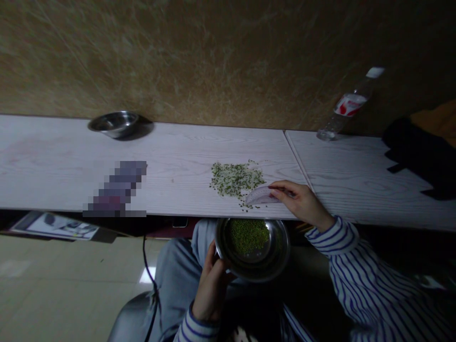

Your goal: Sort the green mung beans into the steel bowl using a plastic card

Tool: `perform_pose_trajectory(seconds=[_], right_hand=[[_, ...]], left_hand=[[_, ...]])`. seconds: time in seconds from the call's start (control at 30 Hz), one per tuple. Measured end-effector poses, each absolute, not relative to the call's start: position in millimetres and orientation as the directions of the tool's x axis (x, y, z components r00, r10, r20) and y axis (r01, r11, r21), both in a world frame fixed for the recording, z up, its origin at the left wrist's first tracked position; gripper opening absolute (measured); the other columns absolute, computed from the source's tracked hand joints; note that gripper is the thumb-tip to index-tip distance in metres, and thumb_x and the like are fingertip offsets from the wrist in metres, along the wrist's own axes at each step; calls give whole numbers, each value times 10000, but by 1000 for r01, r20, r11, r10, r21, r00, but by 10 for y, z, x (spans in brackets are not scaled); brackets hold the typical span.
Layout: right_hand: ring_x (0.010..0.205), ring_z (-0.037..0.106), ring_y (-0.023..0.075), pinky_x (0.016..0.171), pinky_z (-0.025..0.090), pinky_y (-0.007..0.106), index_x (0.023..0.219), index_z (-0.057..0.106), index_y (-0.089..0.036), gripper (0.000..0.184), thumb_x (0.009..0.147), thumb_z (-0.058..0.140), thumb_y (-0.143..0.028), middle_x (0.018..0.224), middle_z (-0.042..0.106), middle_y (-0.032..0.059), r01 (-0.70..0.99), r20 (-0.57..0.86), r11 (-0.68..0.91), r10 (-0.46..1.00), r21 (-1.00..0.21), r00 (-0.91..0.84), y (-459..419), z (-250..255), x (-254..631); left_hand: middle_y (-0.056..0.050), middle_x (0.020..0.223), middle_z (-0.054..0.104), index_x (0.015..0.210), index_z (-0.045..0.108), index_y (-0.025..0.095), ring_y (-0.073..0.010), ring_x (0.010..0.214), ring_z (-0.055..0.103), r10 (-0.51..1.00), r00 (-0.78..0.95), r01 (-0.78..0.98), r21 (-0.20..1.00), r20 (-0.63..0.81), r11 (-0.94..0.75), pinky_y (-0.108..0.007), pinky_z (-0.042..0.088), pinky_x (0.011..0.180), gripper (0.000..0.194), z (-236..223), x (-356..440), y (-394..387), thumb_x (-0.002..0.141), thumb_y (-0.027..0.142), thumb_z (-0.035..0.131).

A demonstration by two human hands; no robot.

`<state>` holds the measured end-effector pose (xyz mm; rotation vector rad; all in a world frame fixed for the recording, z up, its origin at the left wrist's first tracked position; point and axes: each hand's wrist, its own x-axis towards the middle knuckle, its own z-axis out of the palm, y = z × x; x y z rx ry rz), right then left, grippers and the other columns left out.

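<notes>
A steel bowl [281,259] with small green beans [247,235], which look like mung beans, is just below the table's front edge. My left hand [213,285] is closed on the bowl's left rim. On the table lies a loose patch of green beans mixed with white grains [235,179]. My right hand [297,202] pinches a thin, pale, dotted half-round piece [261,194] between thumb and fingers. This piece touches the lower right side of the patch, where a few beans lie scattered toward the edge.
Another steel bowl [114,124] stands against the wall at the back left. A blurred-out flat object [121,187] lies at the left. A plastic bottle [342,111] stands at the back right beside dark cloth [420,156]. A black cable [145,259] hangs below the white table [178,142].
</notes>
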<state>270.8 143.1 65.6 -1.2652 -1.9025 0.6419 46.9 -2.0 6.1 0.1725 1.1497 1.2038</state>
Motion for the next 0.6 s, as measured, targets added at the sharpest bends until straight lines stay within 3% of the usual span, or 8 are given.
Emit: perform_pose_trajectory(seconds=[0.33,0.6], right_hand=[[894,742,230,790,612,349,995,762,-208,219,881,607,-312,966,796,64,589,294,390,921,-708,-256,1399,664,2727],[888,743,223,799,607,338,979,760,-197,214,865,612,-302,958,797,66,572,305,382,924,-726,-230,1415,683,2679]], left_hand=[[-62,1050,707,1289,598,218,-165,770,614,799,-85,-645,644,-596,411,-254,492,610,624,31,466,-10,677,226,723],[-40,1035,689,1258,608,244,-195,853,633,800,-77,-627,653,-594,425,-238,468,585,588,62,462,-17,678,226,707]])
